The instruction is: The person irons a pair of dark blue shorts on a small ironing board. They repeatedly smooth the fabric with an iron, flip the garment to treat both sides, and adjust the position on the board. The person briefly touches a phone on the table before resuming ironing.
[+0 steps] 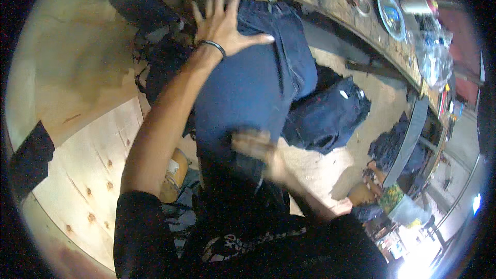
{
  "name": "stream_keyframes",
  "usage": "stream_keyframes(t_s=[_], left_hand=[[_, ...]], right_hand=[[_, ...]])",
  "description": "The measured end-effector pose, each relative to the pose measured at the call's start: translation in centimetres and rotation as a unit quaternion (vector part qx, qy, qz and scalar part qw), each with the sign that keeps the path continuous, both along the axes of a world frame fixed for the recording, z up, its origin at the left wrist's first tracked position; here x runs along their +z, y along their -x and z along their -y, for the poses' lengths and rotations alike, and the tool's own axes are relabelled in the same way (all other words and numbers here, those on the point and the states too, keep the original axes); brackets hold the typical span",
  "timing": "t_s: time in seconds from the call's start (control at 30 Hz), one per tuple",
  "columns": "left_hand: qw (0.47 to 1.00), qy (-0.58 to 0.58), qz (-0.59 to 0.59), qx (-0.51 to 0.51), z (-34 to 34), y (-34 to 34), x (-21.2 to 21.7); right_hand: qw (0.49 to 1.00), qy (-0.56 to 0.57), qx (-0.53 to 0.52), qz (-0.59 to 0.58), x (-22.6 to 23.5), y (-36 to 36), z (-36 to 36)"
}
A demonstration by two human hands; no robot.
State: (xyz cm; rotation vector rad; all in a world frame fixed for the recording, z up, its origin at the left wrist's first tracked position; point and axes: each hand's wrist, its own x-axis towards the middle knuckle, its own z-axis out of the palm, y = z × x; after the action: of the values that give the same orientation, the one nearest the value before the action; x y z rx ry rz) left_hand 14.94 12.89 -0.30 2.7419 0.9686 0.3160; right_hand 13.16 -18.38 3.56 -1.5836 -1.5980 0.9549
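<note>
A pair of navy blue trousers (235,95) lies stretched over my lap, with its gathered waistband (256,8) at the far end and a seam running down the right side. My left hand (222,28) is open on the upper part of the trousers, fingers spread and thumb pointing right, a dark band on the wrist. Across the lower part is my right hand (256,147), smeared by motion. Its fingers cannot be made out clearly, and I cannot tell whether it presses on the cloth.
A wooden workbench (382,46) runs along the far right, holding a blue oval dish (391,15), a thread cone (419,4) and a clear plastic bag (434,64). Dark folded garments (328,113) lie right of my lap. Plywood (90,170) stands at left. Another person (405,204) sits at lower right.
</note>
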Motion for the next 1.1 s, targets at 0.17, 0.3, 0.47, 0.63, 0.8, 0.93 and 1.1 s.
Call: stream_keyframes(t_s=[0.17, 0.3, 0.47, 0.63, 0.8, 0.93, 1.1], left_hand=[[0.997, 0.070, 0.032, -0.008, -0.3, 0.3, -1.8], [0.994, 0.103, 0.042, 0.008, 0.2, 0.2, -1.2], [0.920, 0.383, 0.069, -0.036, -3.1, 1.0, 3.0], [0.854, 0.355, 0.342, 0.164, -2.0, 7.8, 0.1], [0.854, 0.448, 0.251, 0.078, 11.3, 18.9, -5.2], [0.868, 0.462, 0.171, 0.067, 22.4, 31.8, 0.6], [0.757, 0.505, -0.314, -0.272, 31.4, 37.0, 7.1]], right_hand=[[0.973, 0.151, -0.030, -0.173, 1.2, -1.5, -7.0], [0.995, 0.081, -0.006, -0.063, 1.9, 3.1, -7.8], [0.976, 0.094, -0.196, -0.029, 3.5, 1.2, -4.4], [0.793, -0.080, -0.568, 0.203, -5.9, -12.5, -8.3], [0.799, -0.112, -0.582, -0.106, -10.2, -5.7, -4.6], [0.757, 0.050, -0.600, -0.256, -4.2, 8.8, 6.1], [0.683, 0.277, -0.610, -0.292, -0.3, 20.7, 23.4]])
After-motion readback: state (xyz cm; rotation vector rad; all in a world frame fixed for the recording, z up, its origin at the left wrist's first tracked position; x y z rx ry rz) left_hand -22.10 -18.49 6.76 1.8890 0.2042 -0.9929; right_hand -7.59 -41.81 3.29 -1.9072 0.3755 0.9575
